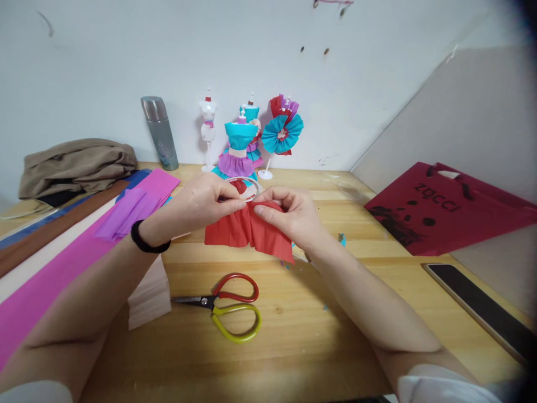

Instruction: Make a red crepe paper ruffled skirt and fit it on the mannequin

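Observation:
A strip of red crepe paper (pixel 235 230), gathered into folds along its top edge, hangs above the middle of the table. My left hand (pixel 201 198) pinches the gathered edge between thumb and fingers. Close beside it, my right hand (pixel 293 214) is closed on the same edge, thumb in front. Just behind the fingers is a white ring (pixel 257 189), perhaps a tape roll, partly hidden by the hands. Below the paper, scissors (pixel 207 302) with one red and one yellow handle lie on the wooden table (pixel 293 336).
Small dress forms (pixel 239 137) in crepe paper stand at the wall, beside a grey flask (pixel 161 134). Crepe strips (pixel 62 257) and a brown cloth (pixel 79 165) lie left. A pale paper piece (pixel 149 296) is near the scissors. Right are a red bag (pixel 444 207) and a phone (pixel 474 308).

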Available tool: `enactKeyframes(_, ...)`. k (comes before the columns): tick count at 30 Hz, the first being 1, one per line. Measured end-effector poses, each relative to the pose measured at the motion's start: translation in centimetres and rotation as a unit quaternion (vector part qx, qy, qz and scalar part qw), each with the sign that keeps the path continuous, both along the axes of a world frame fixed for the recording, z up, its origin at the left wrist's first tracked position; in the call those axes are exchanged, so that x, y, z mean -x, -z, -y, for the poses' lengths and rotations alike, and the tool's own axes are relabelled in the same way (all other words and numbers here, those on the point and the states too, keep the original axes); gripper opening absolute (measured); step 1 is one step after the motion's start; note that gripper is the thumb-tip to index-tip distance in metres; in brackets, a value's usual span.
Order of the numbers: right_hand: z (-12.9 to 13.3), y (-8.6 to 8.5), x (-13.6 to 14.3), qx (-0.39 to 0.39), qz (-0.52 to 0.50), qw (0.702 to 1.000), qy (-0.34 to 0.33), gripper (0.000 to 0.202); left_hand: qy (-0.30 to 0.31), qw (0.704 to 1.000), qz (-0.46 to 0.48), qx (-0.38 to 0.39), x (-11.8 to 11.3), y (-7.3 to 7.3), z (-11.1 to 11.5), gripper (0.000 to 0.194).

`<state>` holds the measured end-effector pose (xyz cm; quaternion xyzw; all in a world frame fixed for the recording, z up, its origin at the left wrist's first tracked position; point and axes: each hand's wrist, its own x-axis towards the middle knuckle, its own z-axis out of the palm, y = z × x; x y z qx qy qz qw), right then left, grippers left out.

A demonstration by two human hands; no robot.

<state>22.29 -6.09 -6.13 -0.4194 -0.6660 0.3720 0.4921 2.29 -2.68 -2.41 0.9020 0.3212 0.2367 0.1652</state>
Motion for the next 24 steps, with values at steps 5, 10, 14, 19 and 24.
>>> enactKeyframes(5,0.00,0.03,0.00,-0.012,-0.002,1.000,-0.013,0.011,0.014,1.000,0.007,-0.004,-0.05,-0.03,0.03,0.033)
enactKeyframes(10,-0.16,0.08,-0.09,-0.037,0.003,0.999,-0.002,0.009,0.011,1.000,0.010,-0.017,-0.20,-0.02,-0.01,0.040)
enactKeyframes(14,-0.08,0.03,-0.05,-0.058,0.011,0.998,-0.029,0.005,0.017,0.999,0.011,-0.034,-0.26,0.08,-0.03,0.041)
enactKeyframes(19,0.10,-0.03,0.04,-0.046,-0.001,0.999,-0.005,0.005,0.017,0.998,0.005,-0.061,-0.21,0.18,-0.07,0.043)
enactKeyframes(24,0.05,0.09,0.13,-0.058,-0.007,0.998,-0.013,0.005,0.027,0.997,0.015,-0.076,-0.18,0.27,-0.13,0.045)
